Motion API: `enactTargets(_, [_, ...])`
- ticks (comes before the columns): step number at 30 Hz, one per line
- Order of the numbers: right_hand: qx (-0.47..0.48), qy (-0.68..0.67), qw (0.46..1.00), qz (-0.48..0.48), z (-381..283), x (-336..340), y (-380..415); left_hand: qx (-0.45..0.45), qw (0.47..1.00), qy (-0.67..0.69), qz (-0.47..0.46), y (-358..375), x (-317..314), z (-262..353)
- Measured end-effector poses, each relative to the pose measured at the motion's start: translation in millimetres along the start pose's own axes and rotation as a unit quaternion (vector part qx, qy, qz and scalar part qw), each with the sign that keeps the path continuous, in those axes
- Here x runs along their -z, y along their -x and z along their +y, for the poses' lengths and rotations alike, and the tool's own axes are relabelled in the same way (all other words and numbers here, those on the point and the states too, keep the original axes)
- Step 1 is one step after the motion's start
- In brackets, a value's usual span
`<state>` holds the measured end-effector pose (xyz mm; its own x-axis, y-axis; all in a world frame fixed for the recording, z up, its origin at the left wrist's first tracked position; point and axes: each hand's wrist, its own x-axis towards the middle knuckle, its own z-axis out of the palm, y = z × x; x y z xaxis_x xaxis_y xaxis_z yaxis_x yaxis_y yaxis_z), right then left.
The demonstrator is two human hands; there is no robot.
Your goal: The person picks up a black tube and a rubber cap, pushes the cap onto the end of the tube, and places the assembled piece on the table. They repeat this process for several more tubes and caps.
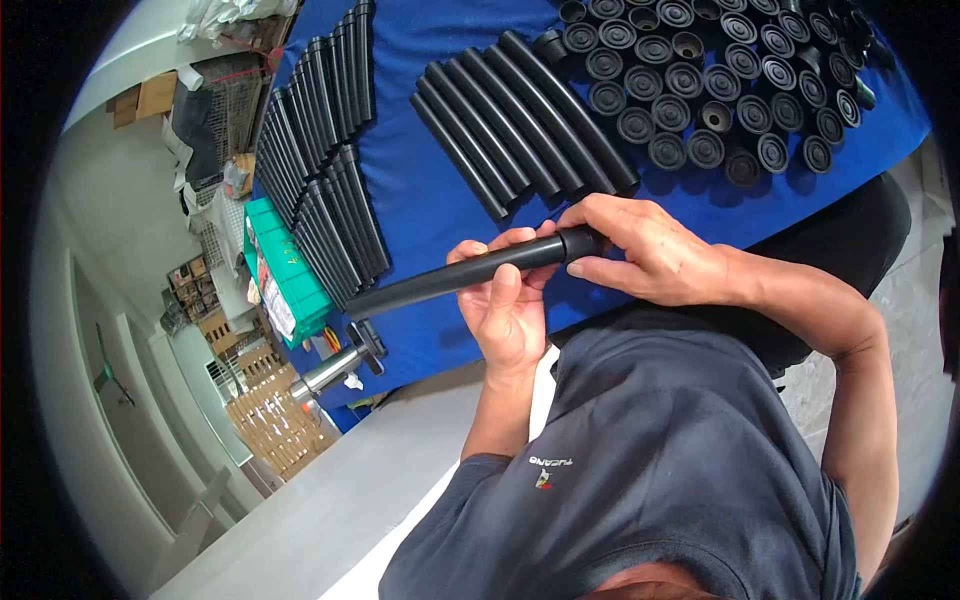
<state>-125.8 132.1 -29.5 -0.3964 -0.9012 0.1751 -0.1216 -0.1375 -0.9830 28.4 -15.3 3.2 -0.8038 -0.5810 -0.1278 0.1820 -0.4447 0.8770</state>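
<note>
A long black plastic tube (430, 284) slants across in front of my body, above the blue cloth. My left hand (508, 318) is wrapped around it near its right end, the thumb on the near side and fingers behind. On that right end sits a black end cap (579, 243), gripped between the thumb and fingers of my right hand (655, 252). Just beyond my hands lies a row of bare black tubes (515, 120). Farther right, many round black rubber caps (684, 80) stand on the cloth.
Stacks of black tubes with capped ends (325, 110) lie at the left. Beside them is a green crate (290, 268). A metal cylinder with a black clamp (335, 372) sits at the table's left edge. The blue cloth (420, 215) covers the table.
</note>
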Motion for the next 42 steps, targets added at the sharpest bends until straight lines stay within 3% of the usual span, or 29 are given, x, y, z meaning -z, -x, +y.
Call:
enactTargets(7, [0.05,0.067,0.997,0.001,1.4,-0.6,2.3,0.004,1.0,-0.016,0.017,-0.6,-3.4,0.2])
enactTargets(23, [0.064,0.108,0.992,-0.009,7.5,-11.3,8.8,0.07,0.991,0.012,0.112,13.4,4.8,-11.2])
enactTargets(32, [0.059,0.14,0.988,-0.021,9.8,-15.7,10.4,0.06,0.988,0.005,0.145,21.5,7.6,-24.3])
enactTargets(38, [0.061,0.142,0.988,-0.011,15.1,-19.9,12.0,0.091,0.98,0.076,0.162,24.6,12.6,-28.4])
enactTargets(42, [0.05,0.127,0.991,-0.012,15.1,-18.0,10.5,0.074,0.988,0.053,0.127,23.9,16.1,-29.3])
